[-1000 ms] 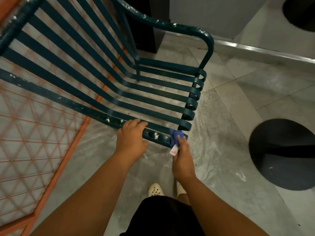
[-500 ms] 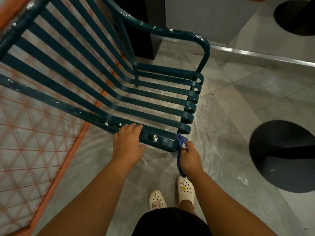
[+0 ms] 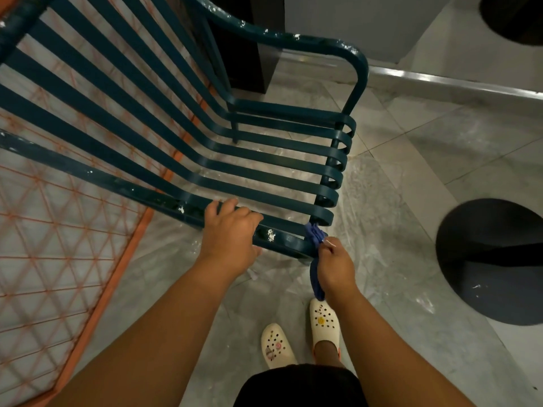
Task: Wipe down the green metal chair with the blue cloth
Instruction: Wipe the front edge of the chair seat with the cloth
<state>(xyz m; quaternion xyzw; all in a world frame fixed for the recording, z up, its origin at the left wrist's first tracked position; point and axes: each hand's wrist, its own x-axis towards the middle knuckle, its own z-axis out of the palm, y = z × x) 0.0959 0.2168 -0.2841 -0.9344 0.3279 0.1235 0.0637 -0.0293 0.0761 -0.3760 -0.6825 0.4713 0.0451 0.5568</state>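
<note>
The chair point(image 3: 205, 148) fills the upper left and centre, its dark green slats sweeping from ten o'clock down to curled ends at about three o'clock of the seat, with white flecks on the nearest rail and on the armrest point(image 3: 308, 39) at twelve o'clock. An orange mesh panel point(image 3: 58, 259) lies behind and under the slats at nine o'clock. A dark block point(image 3: 244, 54) stands beyond the armrest at twelve, and a metal strip point(image 3: 455, 83) runs along the floor at two o'clock. A black round base point(image 3: 493, 259) sits on the tiles at three o'clock, well apart from the chair; part of another shows at one o'clock. Clear plastic sheeting point(image 3: 382, 259) covers the floor under the seat. Two cream clogs point(image 3: 293, 333) stand at six o'clock, just below the hands. The left hand point(image 3: 229, 233) reaches forward with fingers curled over the nearest rail, gripping it from above. The right hand point(image 3: 335, 265) is closed in a fist around the cloth point(image 3: 316, 235), which is bunched against the end of that rail at the seat's near right corner, with a tail hanging below the fist toward the right clog. Both forearms stretch in from five and seven o'clock.
</note>
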